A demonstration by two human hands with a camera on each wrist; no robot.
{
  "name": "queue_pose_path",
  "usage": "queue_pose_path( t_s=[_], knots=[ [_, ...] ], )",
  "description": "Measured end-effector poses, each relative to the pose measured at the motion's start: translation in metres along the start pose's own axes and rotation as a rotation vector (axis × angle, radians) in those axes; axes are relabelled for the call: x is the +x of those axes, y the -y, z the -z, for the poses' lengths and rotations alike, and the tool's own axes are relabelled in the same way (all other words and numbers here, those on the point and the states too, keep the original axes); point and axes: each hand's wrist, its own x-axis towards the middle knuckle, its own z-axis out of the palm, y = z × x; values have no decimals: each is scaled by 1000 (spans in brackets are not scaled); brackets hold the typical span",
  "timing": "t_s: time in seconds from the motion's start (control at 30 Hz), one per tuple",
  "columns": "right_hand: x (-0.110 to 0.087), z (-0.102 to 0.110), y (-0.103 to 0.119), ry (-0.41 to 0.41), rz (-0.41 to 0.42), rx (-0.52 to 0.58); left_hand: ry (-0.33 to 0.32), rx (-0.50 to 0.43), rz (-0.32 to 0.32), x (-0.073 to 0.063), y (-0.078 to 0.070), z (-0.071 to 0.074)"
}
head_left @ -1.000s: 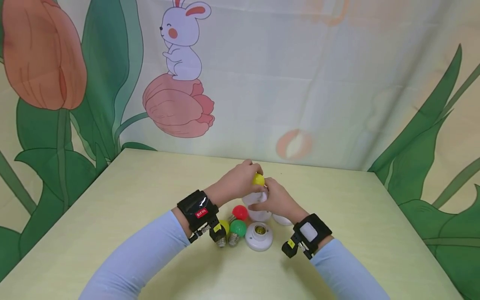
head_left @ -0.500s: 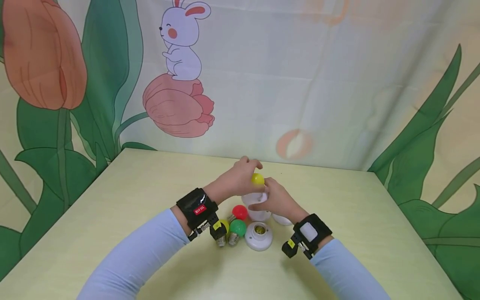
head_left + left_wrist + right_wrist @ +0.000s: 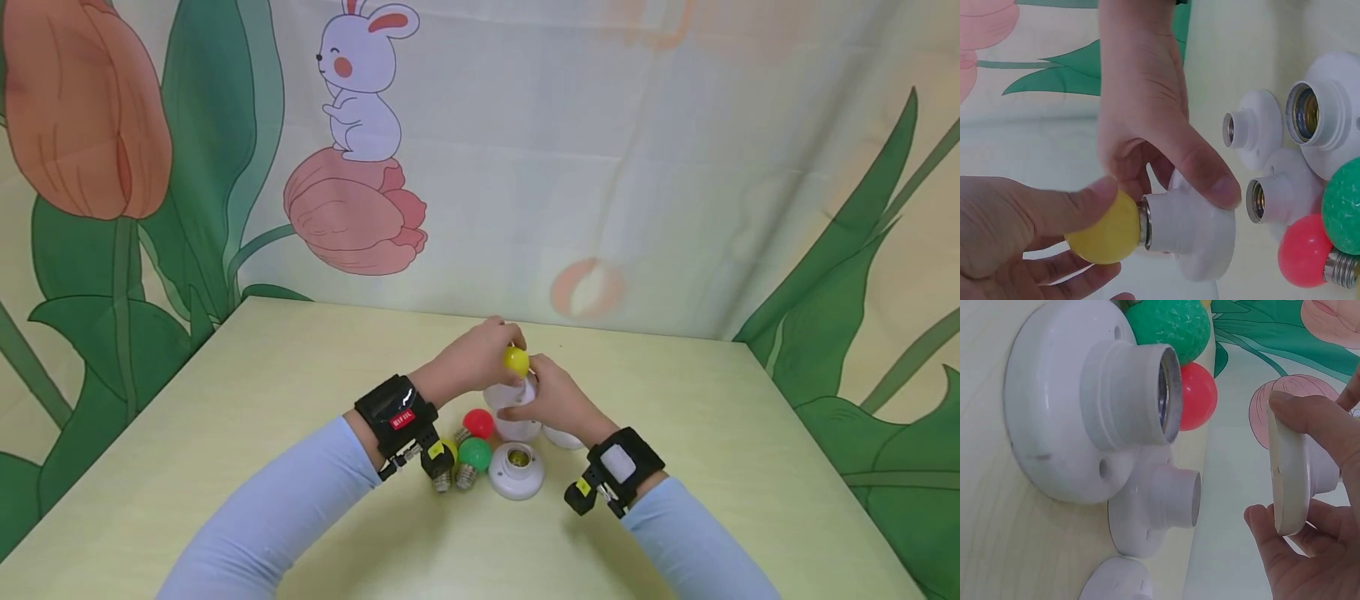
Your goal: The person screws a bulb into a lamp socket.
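Note:
My left hand (image 3: 480,354) pinches a yellow light bulb (image 3: 1110,231) between thumb and fingers. The bulb's metal screw base enters the mouth of a white lamp holder (image 3: 1207,240), and a short band of thread still shows. That holder is gripped around its round base by my right hand (image 3: 557,402), raised over the table. In the right wrist view, the thumb of my right hand (image 3: 1325,450) lies on the base's edge with fingers below. The held pair is partly hidden behind the fingers in the head view.
Below the hands, several bulbs lie together: red (image 3: 477,423), green (image 3: 474,455) and another yellow bulb (image 3: 450,450), partly behind the left wrist camera. White lamp holders stand beside them, the nearest holder (image 3: 517,472) facing up. A printed cloth (image 3: 637,167) hangs behind the table.
The left fingers loosened and lifted off the yellow bulb half a second ago, and now curl round it again. The right hand keeps its hold on the lamp holder in the same spot.

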Motion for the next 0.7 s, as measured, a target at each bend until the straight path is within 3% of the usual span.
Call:
queue_pose_path(
  t_s=[0.23, 0.33, 0.5, 0.57, 0.7],
  knots=[
    [0, 0, 0, 10, 5, 15, 58, -65, -25, 0, 1, 2],
    [-2, 0, 1, 7, 1, 10, 16, -47, 13, -1, 1, 0],
    [-4, 1, 3, -1, 29, 18, -106, 96, 61, -3, -1, -4],
    [-3, 1, 4, 1, 38, 22, -117, 133, 55, -3, -1, -6],
    [-4, 2, 4, 9, 19, 19, -85, 117, 31, -1, -1, -7]
  ],
)
